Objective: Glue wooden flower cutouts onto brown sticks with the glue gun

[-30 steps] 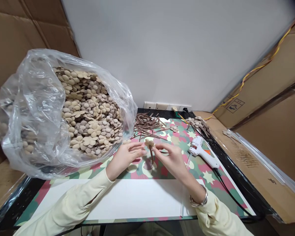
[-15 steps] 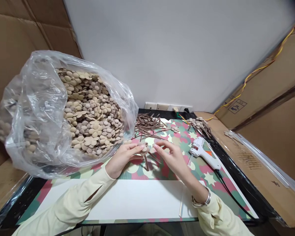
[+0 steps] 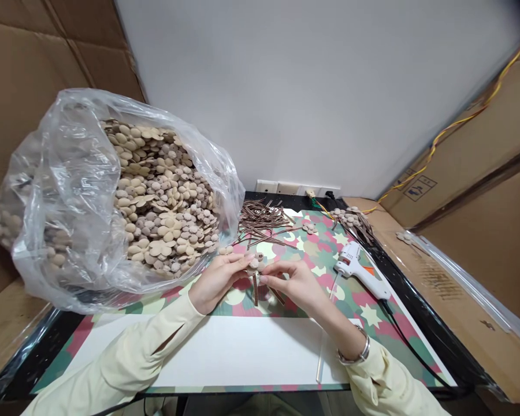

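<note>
My left hand (image 3: 220,279) is closed on the left side of a small beige-grey fabric flower (image 3: 255,264), holding it above the patterned table cover. Two brown strips hang from the flower: one strip (image 3: 255,290) points straight down, the other strip (image 3: 278,296) slants to the lower right. Thumb and finger of my right hand (image 3: 295,284) pinch the flower's lower right edge, where the slanting strip comes out. Whether they grip petal or strip there, I cannot tell.
A clear plastic bag (image 3: 73,173) full of fabric flowers stands at the left. Behind my hands lies a pile of brown strips (image 3: 264,216). A white glue gun (image 3: 359,271) rests at the right, its cable running forward. White paper (image 3: 225,352) covers the front.
My right hand has moved left and closed its thumb and finger on the flower's edge; before, its fingers were apart. The flower stays in my left hand.
</note>
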The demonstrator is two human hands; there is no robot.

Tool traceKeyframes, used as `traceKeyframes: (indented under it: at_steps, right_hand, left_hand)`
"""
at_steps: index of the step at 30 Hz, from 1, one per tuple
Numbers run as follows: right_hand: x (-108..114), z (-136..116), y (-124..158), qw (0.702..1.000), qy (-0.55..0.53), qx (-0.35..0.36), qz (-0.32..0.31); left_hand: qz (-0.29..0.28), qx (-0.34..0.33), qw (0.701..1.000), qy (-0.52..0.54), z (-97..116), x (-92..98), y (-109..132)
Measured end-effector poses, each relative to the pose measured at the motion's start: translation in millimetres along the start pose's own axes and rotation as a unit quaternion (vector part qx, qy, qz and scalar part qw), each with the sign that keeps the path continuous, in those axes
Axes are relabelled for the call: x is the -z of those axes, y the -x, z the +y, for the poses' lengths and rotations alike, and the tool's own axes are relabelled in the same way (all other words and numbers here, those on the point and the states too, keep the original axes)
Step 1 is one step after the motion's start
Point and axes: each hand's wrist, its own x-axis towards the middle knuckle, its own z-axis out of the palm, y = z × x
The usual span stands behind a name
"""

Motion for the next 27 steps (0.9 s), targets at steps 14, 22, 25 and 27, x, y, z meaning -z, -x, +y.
traceKeyframes:
  at_steps: [14,22,25,27]
  right_hand:
    - [8.0,5.5,-0.1,0.989,-0.103,-0.058,-0.086]
    - [6.2,3.5,-1.4,0.984,-0.171,-0.04,0.014]
    - [6.1,4.5,-1.2,0.982,-0.186,-0.035,0.02]
    - [7.4,4.8,-0.9,0.985,-0.167,-0.036,0.003]
  left_hand:
    - [0.092,-0.09,0.965,-0.23,4.2,-7.6,4.4]
    - [0.033,-0.055,0.98,-0.189,-0.6,-6.8,3.6]
    - [0.051,-0.094,0.966,-0.233,-3.5,-8.9,3.8]
    - [0.078,-0.112,0.96,-0.244,-4.0,-9.7,4.7]
